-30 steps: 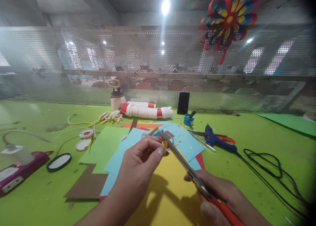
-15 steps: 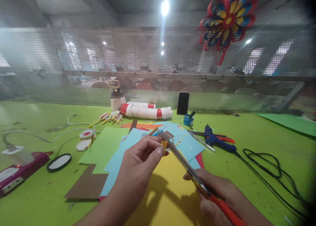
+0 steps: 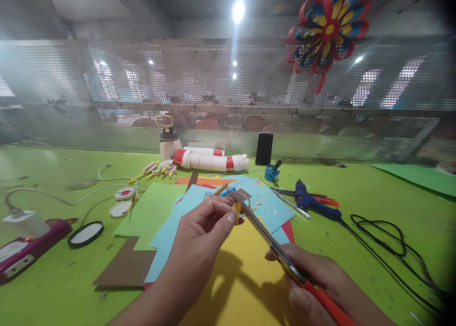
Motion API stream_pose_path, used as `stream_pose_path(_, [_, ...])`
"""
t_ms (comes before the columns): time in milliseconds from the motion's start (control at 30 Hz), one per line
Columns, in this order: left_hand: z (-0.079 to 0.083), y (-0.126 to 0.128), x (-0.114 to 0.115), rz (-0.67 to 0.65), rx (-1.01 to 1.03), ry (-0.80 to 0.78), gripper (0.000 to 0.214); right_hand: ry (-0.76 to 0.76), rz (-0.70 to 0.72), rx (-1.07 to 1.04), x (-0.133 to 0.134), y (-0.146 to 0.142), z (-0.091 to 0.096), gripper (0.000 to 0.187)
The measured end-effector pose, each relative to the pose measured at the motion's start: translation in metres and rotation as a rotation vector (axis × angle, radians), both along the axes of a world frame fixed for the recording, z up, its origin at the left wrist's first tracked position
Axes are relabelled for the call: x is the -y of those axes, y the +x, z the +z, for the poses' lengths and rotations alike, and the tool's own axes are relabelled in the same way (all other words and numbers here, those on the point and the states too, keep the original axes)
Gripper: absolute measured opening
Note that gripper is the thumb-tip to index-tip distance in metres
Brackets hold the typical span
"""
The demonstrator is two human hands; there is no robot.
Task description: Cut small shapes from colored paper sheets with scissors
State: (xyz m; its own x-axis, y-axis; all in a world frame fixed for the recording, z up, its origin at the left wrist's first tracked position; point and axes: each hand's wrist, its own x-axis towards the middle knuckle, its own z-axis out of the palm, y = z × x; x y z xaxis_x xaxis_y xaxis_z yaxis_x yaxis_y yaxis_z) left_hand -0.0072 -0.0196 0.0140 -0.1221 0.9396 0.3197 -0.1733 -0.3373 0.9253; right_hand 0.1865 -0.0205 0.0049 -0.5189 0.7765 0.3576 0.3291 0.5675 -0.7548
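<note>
My left hand (image 3: 201, 233) pinches a small yellow paper piece (image 3: 237, 209) between thumb and fingers above the table. My right hand (image 3: 313, 281) grips the red handles of a pair of scissors (image 3: 265, 236), whose blades reach up and left to the yellow piece. Under both hands lies a yellow paper sheet (image 3: 242, 278) on a pile of light blue paper sheets (image 3: 171, 231), green, brown and red sheets.
On the green table (image 3: 356, 250): a blue glue gun (image 3: 313, 202) with a black cord (image 3: 388, 250) at right, a white and red paper roll (image 3: 213, 160), a black cylinder (image 3: 264, 148), a pink device (image 3: 24, 250) at left, a black ring (image 3: 85, 234). A paper flower (image 3: 327, 29) hangs on the mesh wall.
</note>
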Motion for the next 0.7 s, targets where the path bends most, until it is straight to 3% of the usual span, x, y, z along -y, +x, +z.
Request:
stream_pose_path(333, [-0.002,-0.001,0.000,0.005,0.000,-0.009,0.014,-0.140,0.090,-0.014,-0.004,0.001,-0.001,0.043])
stream_pose_path(700, [-0.006,-0.003,-0.001,0.003,-0.036,-0.029,0.016,-0.011,0.006,0.121,-0.010,0.012,-0.011,0.033])
